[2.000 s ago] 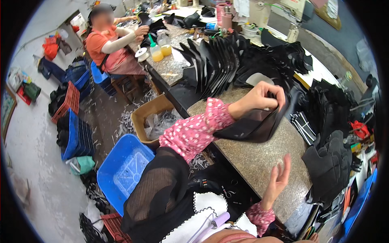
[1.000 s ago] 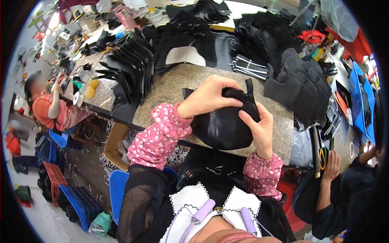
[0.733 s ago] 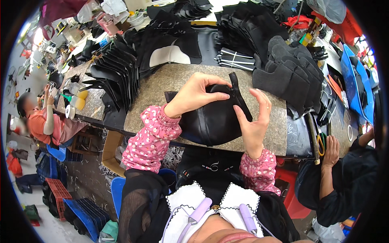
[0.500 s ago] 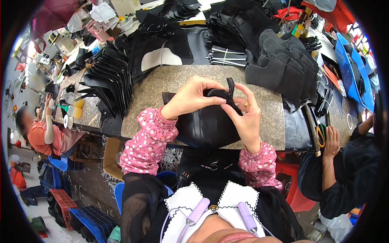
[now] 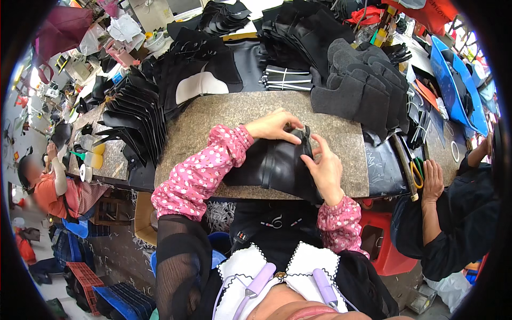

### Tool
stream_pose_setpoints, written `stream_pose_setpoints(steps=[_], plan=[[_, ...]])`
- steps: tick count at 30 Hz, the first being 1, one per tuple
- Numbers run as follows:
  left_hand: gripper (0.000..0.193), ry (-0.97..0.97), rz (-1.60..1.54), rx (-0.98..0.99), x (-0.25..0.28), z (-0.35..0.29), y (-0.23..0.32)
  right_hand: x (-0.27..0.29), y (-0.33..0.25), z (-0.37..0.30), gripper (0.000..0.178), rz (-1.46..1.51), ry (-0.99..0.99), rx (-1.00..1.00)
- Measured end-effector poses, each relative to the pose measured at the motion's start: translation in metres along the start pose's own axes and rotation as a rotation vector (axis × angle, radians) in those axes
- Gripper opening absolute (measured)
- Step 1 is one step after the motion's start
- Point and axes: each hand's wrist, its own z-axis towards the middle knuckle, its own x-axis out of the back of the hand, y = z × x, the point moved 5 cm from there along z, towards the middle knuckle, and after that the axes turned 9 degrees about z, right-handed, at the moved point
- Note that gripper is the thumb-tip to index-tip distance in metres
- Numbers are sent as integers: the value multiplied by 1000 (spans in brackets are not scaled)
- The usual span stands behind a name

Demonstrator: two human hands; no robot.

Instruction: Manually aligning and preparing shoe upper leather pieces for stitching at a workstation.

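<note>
A black leather piece (image 5: 256,165) with a raised seam down its middle lies on the mottled work board (image 5: 208,117), close to the board's near edge. At the piece's far right corner, my left hand (image 5: 276,127) has its fingers bent over the leather, thumb and fingertips closed on the edge. My right hand (image 5: 326,169) is on the right edge, thumb pressed to the leather and fingers curled behind it. Between the two hands a narrow black strip (image 5: 306,133) stands up from the edge. Some of my fingertips are hidden by the leather.
Stacked black pieces (image 5: 130,117) stand left of the board. Dark grey felt-like pieces (image 5: 360,88) and a tied white-edged bundle (image 5: 288,78) lie behind it. Yellow-handled scissors (image 5: 417,173) are at the right, beside another person's hand (image 5: 432,181). A white piece (image 5: 200,87) lies at the back.
The leather piece has come down flatter on the board and its right edge has turned toward me. My left forearm has reached farther forward, and my right hand sits slightly lower.
</note>
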Motion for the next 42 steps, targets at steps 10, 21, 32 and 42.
stream_pose_setpoints(steps=[10, 21, 32, 42], plan=[[22, 511, 669, 117, 90, 11, -83, 2, -60, 126, 32, -156, -112, 634], [24, 697, 848, 29, 50, 27, -99, -98, 6, 199, 17, -437, 123, 715], [4, 765, 537, 21, 68, 21, -92, -113, 5, 211, 18, -600, 60, 580], [7, 1082, -297, 264, 172, -122, -105, -121, 11, 213, 16, -665, 37, 513]])
